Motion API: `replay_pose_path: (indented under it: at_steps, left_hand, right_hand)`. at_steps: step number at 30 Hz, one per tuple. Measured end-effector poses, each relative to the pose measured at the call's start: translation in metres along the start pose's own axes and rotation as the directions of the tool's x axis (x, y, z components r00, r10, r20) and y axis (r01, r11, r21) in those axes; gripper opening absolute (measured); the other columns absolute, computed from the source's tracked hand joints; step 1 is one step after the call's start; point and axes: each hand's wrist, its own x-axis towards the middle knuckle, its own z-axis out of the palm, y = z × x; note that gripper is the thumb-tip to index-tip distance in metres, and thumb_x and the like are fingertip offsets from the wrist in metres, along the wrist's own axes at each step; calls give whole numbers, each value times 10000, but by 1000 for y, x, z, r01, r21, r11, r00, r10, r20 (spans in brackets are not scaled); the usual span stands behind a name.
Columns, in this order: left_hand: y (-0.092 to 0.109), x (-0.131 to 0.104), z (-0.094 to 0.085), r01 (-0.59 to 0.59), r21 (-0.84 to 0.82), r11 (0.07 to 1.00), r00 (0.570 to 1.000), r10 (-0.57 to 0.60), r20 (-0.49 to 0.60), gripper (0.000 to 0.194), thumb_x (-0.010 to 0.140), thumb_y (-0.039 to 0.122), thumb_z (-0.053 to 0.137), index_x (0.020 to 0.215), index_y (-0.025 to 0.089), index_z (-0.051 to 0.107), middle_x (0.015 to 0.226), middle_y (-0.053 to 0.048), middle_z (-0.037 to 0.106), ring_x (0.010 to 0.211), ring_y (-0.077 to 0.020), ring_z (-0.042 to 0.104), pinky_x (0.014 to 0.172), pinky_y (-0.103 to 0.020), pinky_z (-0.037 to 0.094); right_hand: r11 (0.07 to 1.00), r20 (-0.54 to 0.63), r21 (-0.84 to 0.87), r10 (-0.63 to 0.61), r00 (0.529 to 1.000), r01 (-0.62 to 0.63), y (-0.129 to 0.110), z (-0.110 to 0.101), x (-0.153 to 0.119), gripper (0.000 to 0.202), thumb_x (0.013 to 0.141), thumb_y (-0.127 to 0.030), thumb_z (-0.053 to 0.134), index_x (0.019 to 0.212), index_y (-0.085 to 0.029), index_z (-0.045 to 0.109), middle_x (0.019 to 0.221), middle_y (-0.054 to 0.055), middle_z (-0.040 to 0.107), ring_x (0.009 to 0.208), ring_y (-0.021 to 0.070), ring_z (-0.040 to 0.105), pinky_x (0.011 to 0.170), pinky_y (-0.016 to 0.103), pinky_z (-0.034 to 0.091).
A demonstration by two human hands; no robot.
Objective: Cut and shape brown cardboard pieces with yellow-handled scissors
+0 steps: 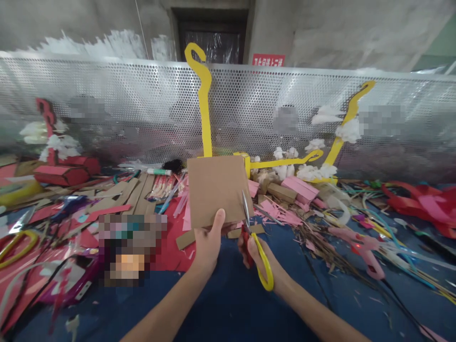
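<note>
A square piece of brown cardboard [215,187] is upright in front of me, gripped at its lower edge by my left hand [209,242], thumb on the near face and fingers hidden behind. My right hand [261,259] is closed round scissors [263,261] with yellow and red handles. Their blades [245,206] point up and lie at the right edge of the cardboard; whether they cut into it I cannot tell. Just behind the cardboard rises a yellow hook-topped shape [204,109]. Red paper [174,251] lies under and left of my left hand.
A pink glue gun [363,244] with a lit red light lies at right. Pink paper scraps [276,211] and white-tufted yellow pieces [344,130] are behind it. Other scissors [17,242] and a red hooked model [62,171] are at left. A perforated metal panel [149,109] bounds the back.
</note>
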Motion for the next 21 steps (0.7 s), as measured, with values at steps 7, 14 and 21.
replay_pose_path:
  at_steps: [7,14,21]
  left_hand:
    - [25,16,-14,-94,65,993,988,101,-118,502,779,476,792,1141,147,681,991,-151,786,929,-306,771,882,-479,629]
    - [50,33,-16,-398,235,887,894,432,-115,584,862,470,698,1320,126,585,1098,-172,758,1027,-306,741,932,-479,597]
    - [50,46,-48,-799,595,-86,570,202,796,315,874,124,592,1168,168,697,1095,-166,763,1046,-298,724,914,-415,579]
  right_hand:
    - [999,134,-24,-30,991,33,-26,3,-15,626,758,-793,665,951,-200,612,717,-39,459,592,106,366,531,238,340]
    - [994,128,82,-86,988,76,-23,0,-20,513,763,-654,772,839,-173,609,697,-41,489,587,93,394,535,229,333]
    - [916,-151,331,-185,971,226,-18,2,-2,505,744,-667,770,816,-243,505,678,-54,485,572,114,444,608,276,463]
